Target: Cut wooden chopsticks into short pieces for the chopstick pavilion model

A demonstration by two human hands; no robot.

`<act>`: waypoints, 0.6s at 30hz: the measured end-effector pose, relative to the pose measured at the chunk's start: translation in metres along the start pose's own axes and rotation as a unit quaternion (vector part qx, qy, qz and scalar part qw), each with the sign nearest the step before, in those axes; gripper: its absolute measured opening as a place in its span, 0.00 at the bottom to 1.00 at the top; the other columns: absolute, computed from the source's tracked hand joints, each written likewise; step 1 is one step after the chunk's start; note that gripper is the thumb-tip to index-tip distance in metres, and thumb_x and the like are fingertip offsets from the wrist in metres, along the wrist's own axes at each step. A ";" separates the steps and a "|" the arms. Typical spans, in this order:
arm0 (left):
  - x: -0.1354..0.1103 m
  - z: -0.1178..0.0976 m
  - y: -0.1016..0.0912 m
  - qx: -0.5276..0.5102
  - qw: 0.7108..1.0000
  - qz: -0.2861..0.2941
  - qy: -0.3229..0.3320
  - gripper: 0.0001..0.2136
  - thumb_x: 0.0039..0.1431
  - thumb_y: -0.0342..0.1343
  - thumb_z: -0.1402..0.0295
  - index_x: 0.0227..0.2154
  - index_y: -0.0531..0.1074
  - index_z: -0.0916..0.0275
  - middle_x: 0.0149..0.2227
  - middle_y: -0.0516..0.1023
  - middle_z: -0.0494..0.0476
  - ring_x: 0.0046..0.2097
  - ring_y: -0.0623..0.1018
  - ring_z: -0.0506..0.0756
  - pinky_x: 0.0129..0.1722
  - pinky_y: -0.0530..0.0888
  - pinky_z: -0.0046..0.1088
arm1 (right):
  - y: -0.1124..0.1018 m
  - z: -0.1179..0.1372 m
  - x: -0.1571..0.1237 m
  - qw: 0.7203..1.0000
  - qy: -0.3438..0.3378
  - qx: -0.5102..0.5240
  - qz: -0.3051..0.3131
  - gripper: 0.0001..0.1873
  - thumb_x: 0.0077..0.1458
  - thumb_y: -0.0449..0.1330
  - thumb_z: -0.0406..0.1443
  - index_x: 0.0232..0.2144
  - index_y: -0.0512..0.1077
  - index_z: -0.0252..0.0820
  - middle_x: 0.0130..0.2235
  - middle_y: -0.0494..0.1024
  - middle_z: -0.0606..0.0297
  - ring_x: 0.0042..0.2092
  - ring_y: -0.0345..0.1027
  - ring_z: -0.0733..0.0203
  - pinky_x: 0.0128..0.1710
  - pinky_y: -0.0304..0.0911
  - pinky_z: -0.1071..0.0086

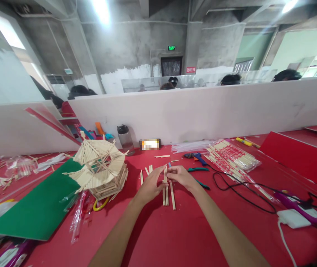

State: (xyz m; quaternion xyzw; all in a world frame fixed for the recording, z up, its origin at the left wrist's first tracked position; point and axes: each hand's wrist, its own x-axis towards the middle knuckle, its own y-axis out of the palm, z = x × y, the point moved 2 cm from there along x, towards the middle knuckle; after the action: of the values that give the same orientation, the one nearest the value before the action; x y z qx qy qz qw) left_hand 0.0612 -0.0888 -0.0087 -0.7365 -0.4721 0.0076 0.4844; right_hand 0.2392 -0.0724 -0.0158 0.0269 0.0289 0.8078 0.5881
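Observation:
Between my two hands a few short wooden sticks point(165, 174) stand close together above the table. My left hand point(153, 182) is closed, thumb and fingers on the sticks from the left. From the right, my right hand point(182, 176) pinches near their upper end; its fingertips partly hide them. A small light-blue piece point(169, 165) shows just behind the right fingers, too small to name. Below the hands lie cut sticks side by side point(165, 198) and a separate pair point(172, 196). More short sticks point(141, 177) lie beyond my left hand.
A pavilion-like stick model point(99, 167) stands left beside a green board point(36, 207). Right are a blue glue gun point(198, 157), green-handled pliers point(198, 169), bagged chopsticks point(230, 155), a black cable point(238, 198) and a purple power strip point(300, 207). A bottle point(125, 139) stands by the white partition point(188, 111).

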 end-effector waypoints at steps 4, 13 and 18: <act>0.000 0.000 -0.002 0.014 1.000 -0.004 -0.006 0.30 0.62 0.53 0.55 0.63 0.53 0.56 0.61 0.65 0.63 0.60 0.68 0.60 0.59 0.66 0.42 | 0.001 0.003 -0.002 1.000 0.007 -0.002 0.001 0.21 0.42 0.69 0.46 0.34 0.78 0.35 0.27 0.77 0.65 0.29 0.69 0.65 0.33 0.66 0.70; 0.000 -0.001 -0.005 0.021 1.000 -0.002 -0.009 0.30 0.61 0.53 0.55 0.63 0.53 0.56 0.60 0.65 0.63 0.59 0.69 0.59 0.58 0.66 0.41 | -0.001 0.000 -0.001 1.000 -0.007 -0.018 0.014 0.21 0.45 0.68 0.47 0.34 0.76 0.36 0.28 0.76 0.65 0.28 0.69 0.65 0.32 0.67 0.70; 0.000 0.009 -0.016 0.067 0.997 -0.027 -0.035 0.30 0.61 0.53 0.55 0.63 0.54 0.58 0.59 0.66 0.64 0.58 0.68 0.61 0.58 0.66 0.42 | -0.006 -0.002 0.001 0.999 -0.021 -0.026 -0.017 0.18 0.47 0.66 0.47 0.33 0.74 0.39 0.30 0.75 0.65 0.29 0.70 0.65 0.29 0.68 0.71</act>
State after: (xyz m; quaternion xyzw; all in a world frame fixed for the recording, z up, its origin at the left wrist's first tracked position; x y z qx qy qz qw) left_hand 0.0455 -0.0812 -0.0022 -0.6888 -0.5063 0.0519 0.5162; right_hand 0.2441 -0.0697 -0.0183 0.0282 -0.0046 0.7976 0.6026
